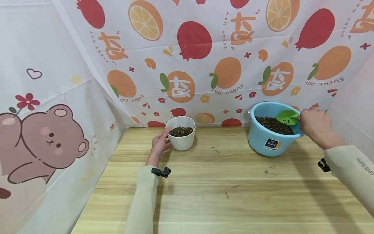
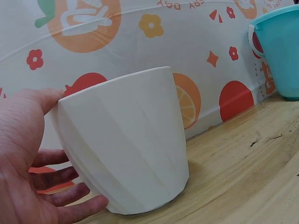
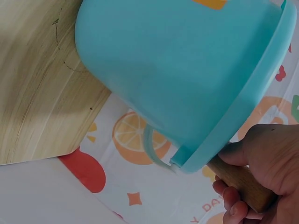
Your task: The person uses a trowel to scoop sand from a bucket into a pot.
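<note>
A white flower pot [image 1: 183, 143] with dark soil [image 1: 181, 131] in it stands upright on the table. My left hand [image 1: 159, 145] holds its left side, thumb at the rim and curved fingers against the wall, as the left wrist view [image 2: 28, 168] shows. On the right stands a light blue bucket [image 1: 260, 143] with soil [image 1: 273, 125] inside. My right hand [image 1: 317, 125] grips the wooden handle [image 3: 243, 182] of a trowel over the bucket's right rim. The trowel's green blade [image 1: 287, 117] lies tilted inside the bucket, with bits of soil on it.
The wooden table [image 1: 204, 195] bears scattered soil crumbs between pot and bucket. A fruit-printed cloth [image 1: 198, 74] hangs right behind both. To the left hangs a cloth with a bear print [image 1: 55, 136]. The bucket's pale handle [image 3: 152, 147] hangs at its side.
</note>
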Demonstrator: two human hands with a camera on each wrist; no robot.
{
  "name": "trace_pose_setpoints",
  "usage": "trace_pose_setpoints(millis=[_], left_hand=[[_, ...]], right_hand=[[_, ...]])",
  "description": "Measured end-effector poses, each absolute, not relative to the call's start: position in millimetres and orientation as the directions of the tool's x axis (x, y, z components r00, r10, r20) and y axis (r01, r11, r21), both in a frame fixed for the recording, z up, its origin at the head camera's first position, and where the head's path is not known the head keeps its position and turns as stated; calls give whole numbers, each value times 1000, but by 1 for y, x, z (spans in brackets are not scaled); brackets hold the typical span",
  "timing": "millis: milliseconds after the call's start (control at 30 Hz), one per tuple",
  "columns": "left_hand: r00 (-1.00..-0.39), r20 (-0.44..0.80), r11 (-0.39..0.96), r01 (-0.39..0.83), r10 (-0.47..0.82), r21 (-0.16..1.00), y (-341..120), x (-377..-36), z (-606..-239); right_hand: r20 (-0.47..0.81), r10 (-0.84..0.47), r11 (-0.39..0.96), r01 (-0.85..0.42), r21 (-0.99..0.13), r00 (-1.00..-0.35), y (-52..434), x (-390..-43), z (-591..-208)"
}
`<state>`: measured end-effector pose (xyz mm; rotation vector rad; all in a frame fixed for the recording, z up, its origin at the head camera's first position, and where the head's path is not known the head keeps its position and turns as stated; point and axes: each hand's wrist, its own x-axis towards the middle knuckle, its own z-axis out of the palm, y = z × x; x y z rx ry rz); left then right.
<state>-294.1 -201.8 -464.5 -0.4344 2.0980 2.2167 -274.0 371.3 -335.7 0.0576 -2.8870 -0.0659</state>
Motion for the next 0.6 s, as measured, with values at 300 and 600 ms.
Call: trace_pose_setpoints(millis=[300,600], left_hand=[[-957,-248,-76,-239,-150,968,-202,-296,-467],[-960,-247,-92,-236,-132,967,-202,-294,-464]], right_hand=[[305,-76,994,-50,93,-949,372,-275,-341],[298,-88,994,-63,92,-951,371,-273,-342]])
